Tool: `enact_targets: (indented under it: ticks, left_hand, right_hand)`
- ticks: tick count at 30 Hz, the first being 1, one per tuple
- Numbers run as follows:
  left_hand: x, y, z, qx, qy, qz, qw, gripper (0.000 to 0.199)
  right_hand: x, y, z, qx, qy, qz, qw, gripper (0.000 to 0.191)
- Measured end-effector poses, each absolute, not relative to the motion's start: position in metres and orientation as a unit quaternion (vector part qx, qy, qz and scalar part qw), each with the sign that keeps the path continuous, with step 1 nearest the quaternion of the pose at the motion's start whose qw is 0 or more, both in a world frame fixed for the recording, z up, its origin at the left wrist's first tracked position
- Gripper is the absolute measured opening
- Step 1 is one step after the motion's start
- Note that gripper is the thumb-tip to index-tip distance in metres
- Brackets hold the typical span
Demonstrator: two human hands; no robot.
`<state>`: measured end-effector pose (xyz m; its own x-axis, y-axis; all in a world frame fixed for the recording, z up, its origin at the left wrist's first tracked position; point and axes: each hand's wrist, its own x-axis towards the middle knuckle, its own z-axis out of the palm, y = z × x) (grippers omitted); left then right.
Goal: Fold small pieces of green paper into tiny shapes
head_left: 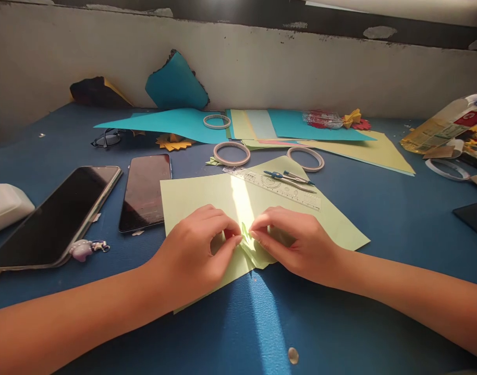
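Observation:
Thumb and forefinger of my left hand (207, 242) pinch one edge of a small folded green paper (246, 238). From the other side my right hand (296, 239) pinches it too, its fingertips close to those of the left. Under both hands lies a large light green sheet (195, 195), crossed by a bright strip of sunlight. On its far part rest a clear plastic ruler (301, 195) and a drawing compass (289, 179). The exact folds of the small paper are partly hidden by my fingers and the glare.
Two phones (58, 213) (146, 190) and a keychain charm (84, 250) lie left. Tape rolls (231, 146) (319, 161) and blue sheets (160, 124) are behind the green sheet. A tilted bottle (445, 122) stands at right. Glasses (106, 139) lie at far left.

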<state>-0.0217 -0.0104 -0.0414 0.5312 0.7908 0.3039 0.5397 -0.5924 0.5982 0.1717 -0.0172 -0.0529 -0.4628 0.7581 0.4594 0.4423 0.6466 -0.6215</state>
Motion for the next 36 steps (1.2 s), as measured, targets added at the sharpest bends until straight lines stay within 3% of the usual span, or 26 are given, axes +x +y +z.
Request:
enact_targets:
  ticks: [21,30,36]
  left_hand:
    - [-0.0167,-0.005,-0.0404,0.843,0.405,0.238,0.261,0.012]
    - [-0.0166,-0.0102,-0.0422,0.894,0.339,0.247,0.156,0.018]
    - [-0.0157,-0.0099,-0.0434,0.891,0.346,0.258,0.14,0.016]
  right_hand:
    - [0.1717,-0.0172,-0.059,-0.325,-0.877,0.118,0.334,0.011]
    - [0.1723,-0.0178,-0.0573,-0.299,-0.9,0.065,0.312,0.013]
    - [0.1723,-0.0161,-0.0574,-0.296,-0.906,0.053,0.298,0.014]
